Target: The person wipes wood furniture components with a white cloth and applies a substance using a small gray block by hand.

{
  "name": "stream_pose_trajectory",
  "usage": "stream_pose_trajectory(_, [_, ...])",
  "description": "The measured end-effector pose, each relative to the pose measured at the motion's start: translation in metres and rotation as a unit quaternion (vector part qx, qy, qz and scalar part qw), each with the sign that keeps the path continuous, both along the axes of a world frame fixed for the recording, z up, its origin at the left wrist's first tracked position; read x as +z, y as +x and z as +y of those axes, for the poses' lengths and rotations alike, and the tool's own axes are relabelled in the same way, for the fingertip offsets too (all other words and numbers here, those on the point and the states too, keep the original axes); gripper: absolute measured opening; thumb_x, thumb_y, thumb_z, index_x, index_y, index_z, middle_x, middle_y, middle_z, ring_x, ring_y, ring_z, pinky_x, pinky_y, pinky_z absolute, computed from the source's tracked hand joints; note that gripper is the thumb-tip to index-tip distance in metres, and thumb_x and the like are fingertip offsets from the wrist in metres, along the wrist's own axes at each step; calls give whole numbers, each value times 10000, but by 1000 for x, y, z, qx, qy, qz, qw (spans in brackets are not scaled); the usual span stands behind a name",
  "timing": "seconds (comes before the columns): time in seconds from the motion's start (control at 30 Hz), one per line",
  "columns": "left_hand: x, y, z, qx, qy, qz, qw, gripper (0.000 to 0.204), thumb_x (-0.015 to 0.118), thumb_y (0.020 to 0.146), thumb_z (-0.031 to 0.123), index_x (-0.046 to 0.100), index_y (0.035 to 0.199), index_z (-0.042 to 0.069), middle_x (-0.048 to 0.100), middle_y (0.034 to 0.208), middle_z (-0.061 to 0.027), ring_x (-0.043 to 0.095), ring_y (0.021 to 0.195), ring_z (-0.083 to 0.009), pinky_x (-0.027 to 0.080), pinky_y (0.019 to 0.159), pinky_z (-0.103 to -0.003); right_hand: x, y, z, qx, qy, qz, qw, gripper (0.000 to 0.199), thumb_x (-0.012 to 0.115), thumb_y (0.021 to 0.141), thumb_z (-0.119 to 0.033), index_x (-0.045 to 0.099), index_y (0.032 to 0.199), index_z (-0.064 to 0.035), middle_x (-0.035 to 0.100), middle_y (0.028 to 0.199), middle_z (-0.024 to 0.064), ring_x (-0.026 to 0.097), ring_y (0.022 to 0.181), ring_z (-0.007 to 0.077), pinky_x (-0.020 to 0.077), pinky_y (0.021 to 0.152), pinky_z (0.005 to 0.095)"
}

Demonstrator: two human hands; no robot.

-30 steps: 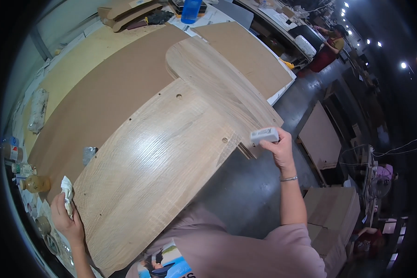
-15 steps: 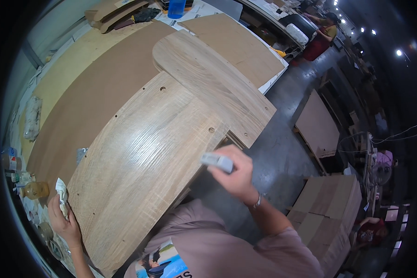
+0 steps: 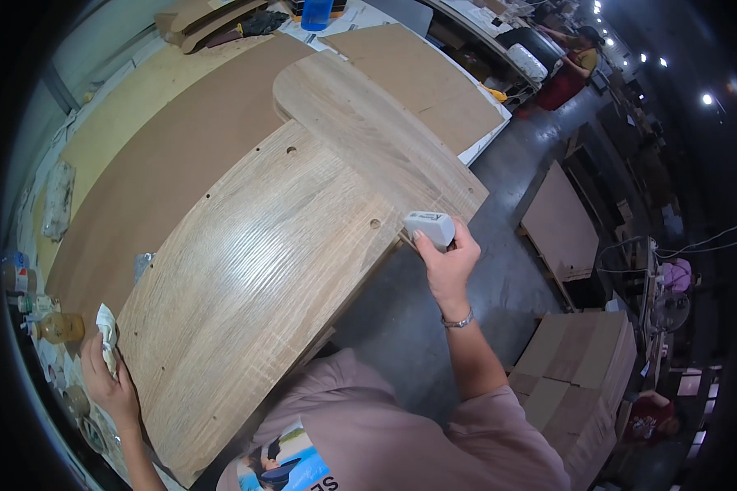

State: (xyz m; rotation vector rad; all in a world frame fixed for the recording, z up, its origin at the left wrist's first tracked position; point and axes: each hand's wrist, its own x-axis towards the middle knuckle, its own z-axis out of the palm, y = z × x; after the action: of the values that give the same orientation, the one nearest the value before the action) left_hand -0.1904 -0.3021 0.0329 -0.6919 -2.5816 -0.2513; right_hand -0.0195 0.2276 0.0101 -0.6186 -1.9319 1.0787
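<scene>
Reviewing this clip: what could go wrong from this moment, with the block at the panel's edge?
The right hand presses a grey block at the edge of the large oak-grain panel, which overhangs the bench toward the person; pressure there might tip or shift it. The left hand holds only a white rag at the far corner, so bracing looks weak.

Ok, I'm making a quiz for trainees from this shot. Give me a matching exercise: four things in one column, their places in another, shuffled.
Things:
1. white block
2. white rag
3. blue cup
4. amber bottle

Places:
A. far end of the bench
B. in the right hand, at the panel's right edge
C. on the bench's left edge, beside the left hand
D. in the left hand

Pairs: 1-B, 2-D, 3-A, 4-C
</scene>
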Motion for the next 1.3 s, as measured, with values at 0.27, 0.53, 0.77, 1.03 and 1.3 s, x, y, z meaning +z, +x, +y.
stream_pose_trajectory(0.27, [6, 3, 1, 4, -15, 7, 1000, 456, 663, 814, -38, 592, 1259, 28, 619, 1197, -189, 594, 1098, -389, 464, 952, -425, 15, 22, -100, 144, 42, -24, 988, 270, 779, 723, 17, 702, 982, 16, 692, 921, 134, 692, 812, 226, 544, 726, 324])
stream_pose_trajectory(0.53, [25, 6, 8, -31, -10, -30, 999, 417, 675, 819, 60, 589, 1227, 73, 603, 1107, -124, 589, 1015, -352, 484, 829, -443, 12, 6, -109, 29, 23, -6, 999, 163, 755, 764, -10, 679, 905, 23, 683, 834, 106, 641, 757, 180, 508, 697, 318])
stream_pose_trajectory(0.77, [11, -1, -9, -33, 19, -12, 999, 446, 719, 781, 95, 608, 1212, 112, 614, 1118, -90, 600, 998, -315, 495, 823, -428, 12, 44, -308, 113, 98, 8, 989, 280, 767, 691, 36, 683, 956, 2, 653, 869, 142, 661, 748, 276, 530, 678, 330])
stream_pose_trajectory(1.03, [37, 35, -9, -259, 25, -60, 964, 645, 772, 745, 466, 628, 1308, 186, 592, 1377, -93, 458, 1348, -351, 248, 1118, -660, 67, 44, -393, 185, 164, -31, 968, 409, 760, 660, 44, 671, 1056, -7, 683, 932, 159, 690, 807, 286, 551, 715, 352])
stream_pose_trajectory(1.3, [70, 88, -100, -438, 316, -75, 838, 439, 781, 754, 168, 656, 1147, 16, 648, 980, -103, 619, 857, -301, 526, 737, -401, 94, -4, -449, 382, 196, -45, 902, 660, 839, 697, -90, 558, 1276, 55, 677, 1082, 153, 677, 840, 250, 549, 767, 352])
